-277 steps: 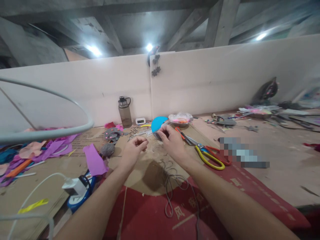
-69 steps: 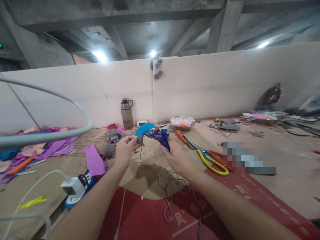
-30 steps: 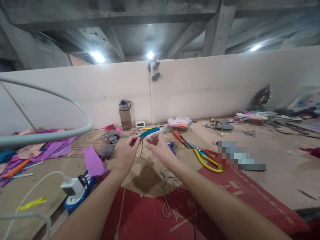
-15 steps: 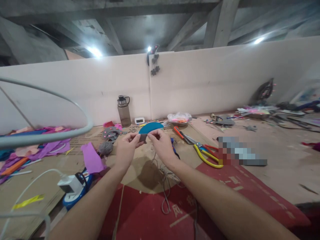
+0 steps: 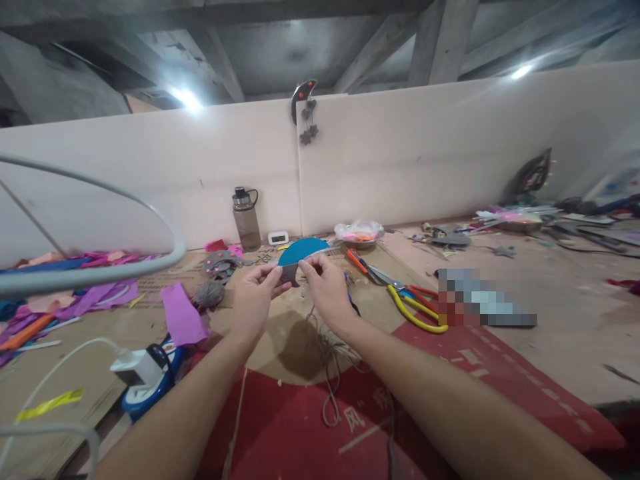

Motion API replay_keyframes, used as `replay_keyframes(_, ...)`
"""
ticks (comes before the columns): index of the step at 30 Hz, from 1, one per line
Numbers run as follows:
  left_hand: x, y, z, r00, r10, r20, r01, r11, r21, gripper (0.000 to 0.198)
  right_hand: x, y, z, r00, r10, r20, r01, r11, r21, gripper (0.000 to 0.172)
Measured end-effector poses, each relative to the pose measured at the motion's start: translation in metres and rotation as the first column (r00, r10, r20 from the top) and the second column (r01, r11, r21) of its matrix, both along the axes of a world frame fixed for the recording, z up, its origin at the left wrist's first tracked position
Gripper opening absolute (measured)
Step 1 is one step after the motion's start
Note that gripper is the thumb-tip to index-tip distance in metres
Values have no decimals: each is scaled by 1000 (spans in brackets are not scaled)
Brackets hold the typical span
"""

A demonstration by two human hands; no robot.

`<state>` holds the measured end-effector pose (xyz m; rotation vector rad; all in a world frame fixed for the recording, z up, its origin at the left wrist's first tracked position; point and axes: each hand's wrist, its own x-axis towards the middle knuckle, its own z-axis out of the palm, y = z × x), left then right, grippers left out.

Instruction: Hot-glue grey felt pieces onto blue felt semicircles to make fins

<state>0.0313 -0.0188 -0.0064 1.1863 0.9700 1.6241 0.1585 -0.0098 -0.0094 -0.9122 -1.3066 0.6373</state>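
Above the table, a rounded blue piece (image 5: 301, 250), felt-like, is held up along with a dark grey piece (image 5: 289, 274) at its lower edge. My left hand (image 5: 253, 300) pinches the left side between thumb and fingers. On the right side, my right hand (image 5: 327, 297) is closed in a similar pinch, thumb near the grey edge. How the two pieces are joined cannot be made out. A loose tangle of grey cord (image 5: 331, 373) hangs or lies below my right hand. Palms and some fingertips are hidden.
Right of my hands lie an orange-handled tool (image 5: 359, 261) and yellow-handled cutters (image 5: 413, 313). A bottle (image 5: 246, 223), small digital clock (image 5: 279, 238) and bowl (image 5: 367, 245) stand along the partition. Left are grey yarn (image 5: 209, 293), purple fabric (image 5: 184, 317), a power strip (image 5: 150, 393) and a curved pale tube (image 5: 170, 237).
The blue piece has tilted and dropped slightly, and more of the grey piece shows between my hands. My right fingers have shifted a little to the right. The view has moved slightly.
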Motion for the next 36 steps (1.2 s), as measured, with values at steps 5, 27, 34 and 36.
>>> replay_keyframes(5,1,-1,0,1000,-11,10,11,1000,-1,24,1,-1,1,995,64,-82,-67,997,-31,21)
replay_keyframes(27,-6,4,5,940,-316,127,328,940,-95,24,9,4,1,840,342,-421,-434,890,-143,33)
replay_keyframes(34,-5,1,7,966,-258,1,257,964,-63,32,15,10,-4,947,181,-266,-226,962,-153,30)
replay_keyframes(36,-5,0,8,968,-249,-10,248,967,-66,31,14,8,-5,960,182,-213,-214,967,-139,29)
